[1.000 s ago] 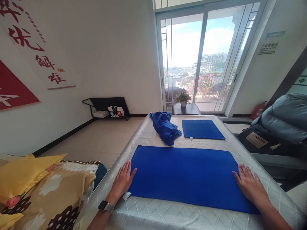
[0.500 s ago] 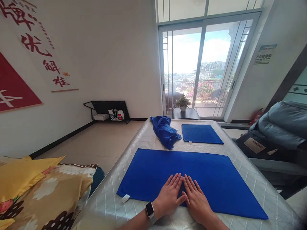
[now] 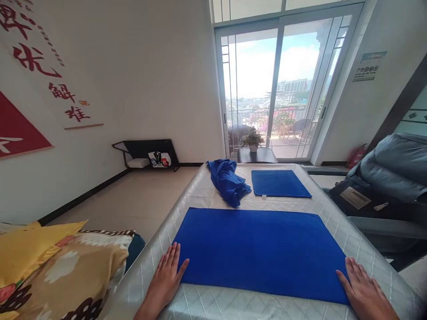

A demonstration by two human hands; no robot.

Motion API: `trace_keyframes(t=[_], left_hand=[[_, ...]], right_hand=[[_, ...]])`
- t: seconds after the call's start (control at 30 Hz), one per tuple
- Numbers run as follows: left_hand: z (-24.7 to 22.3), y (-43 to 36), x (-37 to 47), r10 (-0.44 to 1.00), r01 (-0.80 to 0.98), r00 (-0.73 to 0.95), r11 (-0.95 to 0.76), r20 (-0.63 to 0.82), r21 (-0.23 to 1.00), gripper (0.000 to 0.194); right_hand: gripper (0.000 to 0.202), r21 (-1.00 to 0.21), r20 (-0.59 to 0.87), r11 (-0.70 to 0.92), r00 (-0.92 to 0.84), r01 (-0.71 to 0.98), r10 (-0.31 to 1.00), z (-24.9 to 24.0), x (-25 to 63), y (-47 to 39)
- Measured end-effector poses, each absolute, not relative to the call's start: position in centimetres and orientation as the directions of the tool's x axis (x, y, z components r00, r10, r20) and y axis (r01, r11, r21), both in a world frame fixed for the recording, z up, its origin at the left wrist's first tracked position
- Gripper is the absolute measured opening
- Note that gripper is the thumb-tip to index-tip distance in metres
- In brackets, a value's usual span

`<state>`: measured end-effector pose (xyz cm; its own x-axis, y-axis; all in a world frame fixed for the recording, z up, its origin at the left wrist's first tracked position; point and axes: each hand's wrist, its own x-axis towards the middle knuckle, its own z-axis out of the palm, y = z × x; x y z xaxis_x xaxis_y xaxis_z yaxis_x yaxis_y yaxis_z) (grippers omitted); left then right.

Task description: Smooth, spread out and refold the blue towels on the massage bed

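Note:
A blue towel [image 3: 256,251] lies flat and spread out on the silvery quilted mattress [image 3: 213,306]. My left hand [image 3: 167,273] rests palm down over its near left corner, fingers stretched and thumb out to the side. At the near right corner my right hand [image 3: 362,282] also lies flat, its fingers extended and the thumb on the cloth. Both hands hold nothing. Beyond the spread towel sit a crumpled heap of blue cloth [image 3: 228,182] and a smaller, neatly squared blue towel [image 3: 280,183] with a white tag at its near edge.
Left of the mattress is a pile of patterned bedding with a yellow pillow [image 3: 40,244]. A dark armchair [image 3: 393,173] with a black bag stands at the right. At the far end is a chair [image 3: 258,155] holding a potted plant [image 3: 253,140], before sliding glass doors.
My hands have parted from the towel's near middle, the left sliding out to the left corner and the right to the right corner. The towel's corner tag is now covered.

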<state>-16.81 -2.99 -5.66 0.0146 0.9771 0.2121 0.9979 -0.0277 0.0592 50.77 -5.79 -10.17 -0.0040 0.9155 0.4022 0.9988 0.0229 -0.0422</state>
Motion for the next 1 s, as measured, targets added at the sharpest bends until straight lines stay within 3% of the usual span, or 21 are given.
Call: trace_keyframes(t=[0.4, 0.57, 0.73, 1.0], left_hand=[[-4.5, -2.5, -14.7, 0.972, 0.996, -0.011, -0.009, 0.236, 0.083, 0.085], [-0.6, -1.3, -5.0, 0.939, 0.937, 0.291, -0.318, 0.183, 0.144, 0.071], [2.0, -0.5, 3.7, 0.761, 0.743, 0.621, -0.648, 0.188, 0.166, 0.067], [-0.4, 0.0, 1.8, 0.816, 0.797, 0.564, -0.578, 0.129, 0.176, 0.069]], right_hand=[[0.070, -0.030, 0.379, -0.032, 0.041, 0.999, 0.925, -7.7, 49.2, -5.3], [0.067, -0.086, 0.255, 0.128, -0.102, 0.988, 0.961, -2.3, 36.7, -2.8], [0.066, -0.165, 0.114, 0.318, -0.302, 0.934, 0.947, 0.9, 24.4, -1.0], [0.073, -0.192, 0.045, 0.254, -0.250, 0.948, 0.967, -0.8, 25.3, -0.5]])
